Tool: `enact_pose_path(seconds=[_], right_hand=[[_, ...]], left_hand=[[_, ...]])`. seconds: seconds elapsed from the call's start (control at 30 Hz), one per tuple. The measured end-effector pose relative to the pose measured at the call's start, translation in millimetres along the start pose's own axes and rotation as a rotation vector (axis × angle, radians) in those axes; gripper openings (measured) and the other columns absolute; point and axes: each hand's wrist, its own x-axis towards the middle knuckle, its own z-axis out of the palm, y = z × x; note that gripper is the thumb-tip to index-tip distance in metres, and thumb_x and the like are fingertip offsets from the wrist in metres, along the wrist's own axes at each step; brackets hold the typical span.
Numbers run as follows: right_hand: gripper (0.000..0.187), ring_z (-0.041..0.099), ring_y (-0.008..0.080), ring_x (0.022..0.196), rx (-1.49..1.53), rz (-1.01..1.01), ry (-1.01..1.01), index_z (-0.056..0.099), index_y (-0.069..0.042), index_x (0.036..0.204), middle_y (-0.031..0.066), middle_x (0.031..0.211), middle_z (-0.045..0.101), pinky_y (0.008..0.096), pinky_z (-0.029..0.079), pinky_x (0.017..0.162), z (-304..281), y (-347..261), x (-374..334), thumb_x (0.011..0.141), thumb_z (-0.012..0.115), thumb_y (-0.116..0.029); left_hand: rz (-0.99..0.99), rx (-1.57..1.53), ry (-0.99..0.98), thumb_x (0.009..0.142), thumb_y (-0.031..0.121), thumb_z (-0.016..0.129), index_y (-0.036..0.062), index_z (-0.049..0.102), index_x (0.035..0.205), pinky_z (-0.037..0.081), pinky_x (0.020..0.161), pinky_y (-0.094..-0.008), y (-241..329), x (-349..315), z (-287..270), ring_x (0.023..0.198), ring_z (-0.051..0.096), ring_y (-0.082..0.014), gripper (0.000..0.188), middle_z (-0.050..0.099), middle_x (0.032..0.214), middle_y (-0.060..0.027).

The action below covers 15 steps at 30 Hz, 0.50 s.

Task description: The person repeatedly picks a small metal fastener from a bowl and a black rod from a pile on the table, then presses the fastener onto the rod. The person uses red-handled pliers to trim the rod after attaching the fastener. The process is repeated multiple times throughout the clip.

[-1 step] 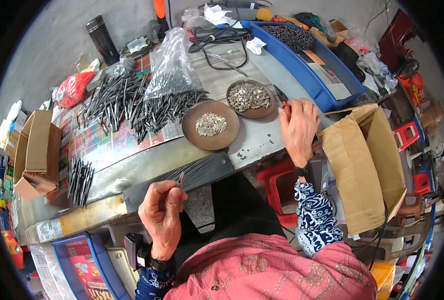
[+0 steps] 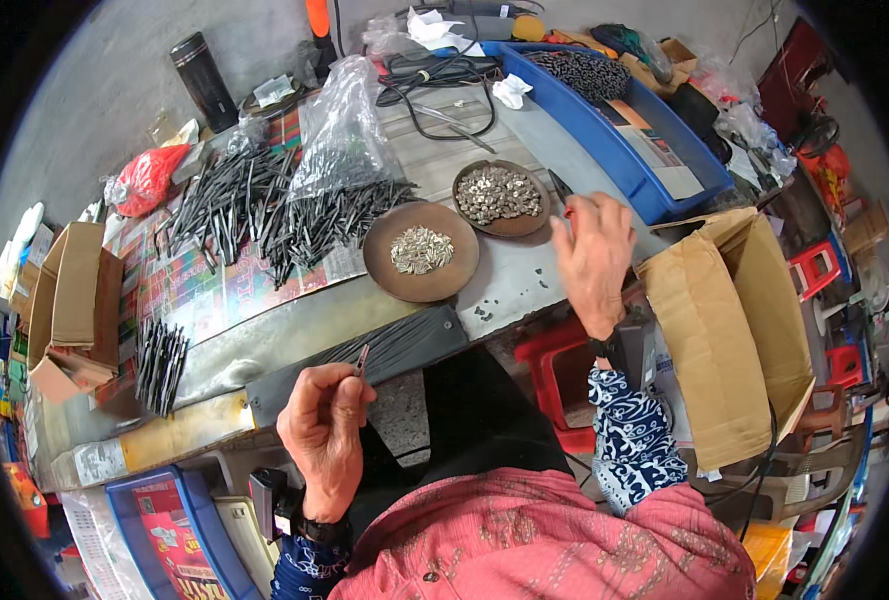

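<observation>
My left hand (image 2: 325, 425) is above the table's front edge, thumb and fingers pinching a thin, small metal rod (image 2: 363, 356) with a reddish tint. My right hand (image 2: 597, 265) is over the table right of the bowls, palm down, thumb apart from the fingers. Just beyond its fingertips lies a dark-tipped tool with a red handle (image 2: 568, 212), partly covered by the hand; its kind is unclear. A brown bowl (image 2: 380, 275) with small silvery slender pieces stands between my hands. Behind it, a second brown bowl (image 2: 533, 228) holds many small rounded metal pieces.
Piles of black slender rods (image 2: 235, 205) lie at the back left under a clear plastic bag (image 2: 345, 130); a smaller bundle (image 2: 162, 365) is nearer. A blue tray (image 2: 605, 140) stands back right, an open cardboard box (image 2: 710, 340) at the right, a red stool (image 2: 555, 375) below.
My right hand has drawn slightly back from the red-handled tool, and its thumb has spread. My left hand stays in place with the small metal rod.
</observation>
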Motion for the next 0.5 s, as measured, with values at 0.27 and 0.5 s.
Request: enact_pose_path(seconds=[0.27, 0.5], right_hand=[[0.038, 0.045, 0.032, 0.113, 0.171, -0.244, -0.092, 0.066, -0.005, 0.104, 0.0131, 0.115, 0.053, 0.0504, 0.041, 0.088, 5.2, -24.3, 2.9, 0.076, 0.076, -0.029], [0.035, 0.049, 0.0327, 0.107, 0.219, -0.264, -0.102, 0.067, -0.004, 0.102, 0.0133, 0.11, 0.057, 0.0443, 0.041, 0.09, 7.3, -21.9, 7.5, 0.076, 0.075, -0.025]], left_hand=[[-0.043, -0.02, -0.009, 0.096, 0.009, 0.059, 0.0011, 0.058, 0.101, 0.036, 0.051, -0.018, 5.2, -3.4, 3.9, 0.056, 0.047, -0.0052, 0.009, 0.064, 0.077, -0.0055], [-0.119, -0.07, 0.013, 0.093, 0.001, 0.058, 0.0011, 0.056, 0.106, 0.039, 0.052, -0.0178, 10.8, -7.9, 5.9, 0.057, 0.051, -0.0056, 0.013, 0.068, 0.084, -0.0084]])
